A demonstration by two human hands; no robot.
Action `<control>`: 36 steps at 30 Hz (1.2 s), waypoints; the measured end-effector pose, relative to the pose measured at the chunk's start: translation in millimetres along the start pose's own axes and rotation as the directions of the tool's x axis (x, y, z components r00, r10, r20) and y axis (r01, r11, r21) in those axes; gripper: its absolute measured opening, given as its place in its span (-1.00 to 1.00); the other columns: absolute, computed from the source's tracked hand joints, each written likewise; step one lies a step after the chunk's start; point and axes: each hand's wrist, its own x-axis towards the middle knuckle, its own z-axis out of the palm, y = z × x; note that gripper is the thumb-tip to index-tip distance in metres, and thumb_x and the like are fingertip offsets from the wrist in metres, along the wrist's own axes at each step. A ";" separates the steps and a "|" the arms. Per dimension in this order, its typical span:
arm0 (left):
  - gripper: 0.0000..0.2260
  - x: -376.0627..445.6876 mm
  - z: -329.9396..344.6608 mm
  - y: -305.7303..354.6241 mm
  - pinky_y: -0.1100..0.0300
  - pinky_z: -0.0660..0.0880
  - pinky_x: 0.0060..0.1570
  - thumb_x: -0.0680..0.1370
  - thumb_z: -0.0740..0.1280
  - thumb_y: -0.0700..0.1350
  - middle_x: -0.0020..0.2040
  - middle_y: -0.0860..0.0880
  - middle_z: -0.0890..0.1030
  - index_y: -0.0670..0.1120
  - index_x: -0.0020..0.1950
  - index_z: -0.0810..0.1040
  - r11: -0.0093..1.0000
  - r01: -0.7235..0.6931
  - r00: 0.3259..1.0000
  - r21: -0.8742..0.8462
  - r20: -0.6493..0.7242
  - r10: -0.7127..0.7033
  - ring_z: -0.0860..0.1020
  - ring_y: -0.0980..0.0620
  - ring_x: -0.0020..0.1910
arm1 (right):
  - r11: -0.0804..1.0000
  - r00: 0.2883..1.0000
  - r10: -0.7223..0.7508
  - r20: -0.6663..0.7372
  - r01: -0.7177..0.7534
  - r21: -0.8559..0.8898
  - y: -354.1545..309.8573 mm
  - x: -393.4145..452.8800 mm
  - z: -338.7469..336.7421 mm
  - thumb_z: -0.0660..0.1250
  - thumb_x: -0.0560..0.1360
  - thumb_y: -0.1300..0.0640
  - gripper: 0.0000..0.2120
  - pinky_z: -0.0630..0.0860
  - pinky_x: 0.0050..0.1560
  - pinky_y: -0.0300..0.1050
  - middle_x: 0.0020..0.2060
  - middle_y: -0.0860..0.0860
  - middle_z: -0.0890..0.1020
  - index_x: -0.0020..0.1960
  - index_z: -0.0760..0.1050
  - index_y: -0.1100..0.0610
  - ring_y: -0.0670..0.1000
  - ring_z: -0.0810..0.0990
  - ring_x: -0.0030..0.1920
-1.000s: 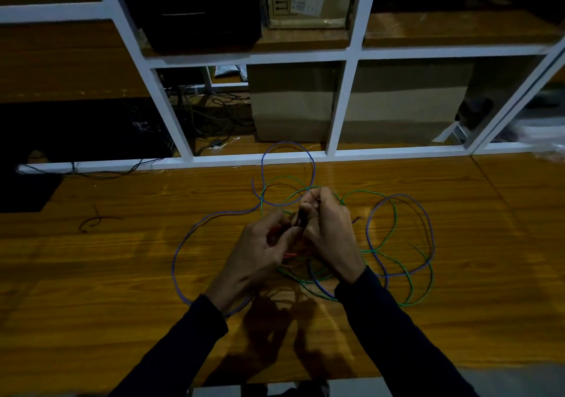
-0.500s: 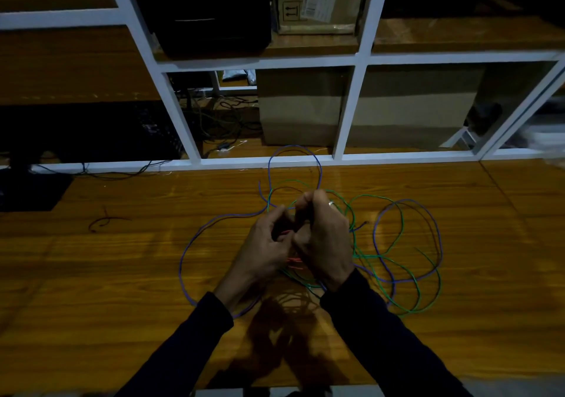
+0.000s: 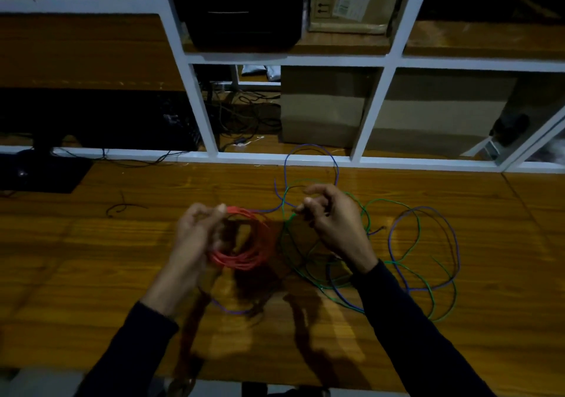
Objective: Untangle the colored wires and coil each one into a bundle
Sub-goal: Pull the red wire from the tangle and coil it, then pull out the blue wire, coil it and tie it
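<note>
Holding a coiled red wire [image 3: 244,240] in the left hand [image 3: 195,231] above the wooden worktop [image 3: 91,259].
The left hand's fingers are curling round the coil's rim, while the right hand [image 3: 330,219] is pinching a green wire [image 3: 409,244] that is lying tangled with a purple wire [image 3: 452,244] on the worktop.

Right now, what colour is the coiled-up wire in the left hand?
Red. The coiled wire bundle held by the left hand shows best in the head view.
</note>
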 end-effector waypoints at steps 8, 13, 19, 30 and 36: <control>-0.68 82.0 -135.5 -61.5 0.39 0.12 -0.70 0.67 0.19 -0.27 -0.55 0.11 0.29 -0.07 -0.28 0.32 0.952 0.295 0.922 -0.085 -0.235 -0.307 0.19 0.21 -0.65 | 0.963 0.981 0.091 0.171 -0.043 -0.267 26.6 -12.3 58.6 0.35 0.52 0.03 -0.84 0.60 -0.05 0.15 -0.12 0.04 0.70 0.04 0.55 0.08 0.08 0.67 -0.11; -0.75 96.6 -172.6 -70.2 0.36 0.28 -0.63 0.64 0.31 -0.20 -0.50 0.04 0.46 -0.10 -0.25 0.44 0.911 0.316 0.929 0.264 -0.279 -0.242 0.36 0.16 -0.62 | 0.947 0.956 0.146 0.253 -0.061 -0.316 38.0 -18.0 105.6 0.32 0.47 -0.03 -0.77 0.58 -0.04 0.16 -0.10 0.09 0.70 0.00 0.57 0.11 0.17 0.66 -0.06; -0.77 130.7 -146.3 -66.3 0.27 0.44 -0.37 0.62 0.34 -0.23 -0.33 -0.07 0.51 -0.13 -0.25 0.48 0.785 0.075 0.994 0.615 -0.109 -0.009 0.52 0.27 -0.48 | 0.918 0.968 0.144 0.208 -0.051 -0.394 42.0 -28.5 128.1 0.30 0.52 0.17 -0.79 0.53 0.09 -0.02 0.06 0.09 0.68 0.11 0.60 0.17 0.10 0.62 0.11; -0.86 247.9 -100.6 -87.6 0.02 0.47 -0.34 0.67 0.16 -0.19 -0.14 -0.16 0.56 -0.13 0.05 0.50 0.761 0.082 0.994 0.644 -0.111 -0.014 0.53 -0.12 -0.25 | 0.897 0.993 0.114 0.035 -0.087 -0.433 62.5 -42.3 127.1 0.18 0.51 0.24 -0.84 0.53 -0.18 0.06 -0.15 0.04 0.65 -0.01 0.53 0.15 0.08 0.61 -0.16; -0.84 351.3 -131.2 -164.2 -0.17 0.61 -0.16 0.50 0.15 -0.03 -0.23 -0.11 0.55 0.09 -0.28 0.42 0.622 -0.002 0.977 0.783 -0.130 0.167 0.58 -0.22 -0.17 | 0.858 0.990 0.086 -0.109 -0.129 -0.497 72.2 -26.0 124.3 0.22 0.52 0.22 -0.89 0.52 -0.22 0.03 -0.21 0.03 0.64 -0.11 0.48 0.05 0.11 0.62 -0.19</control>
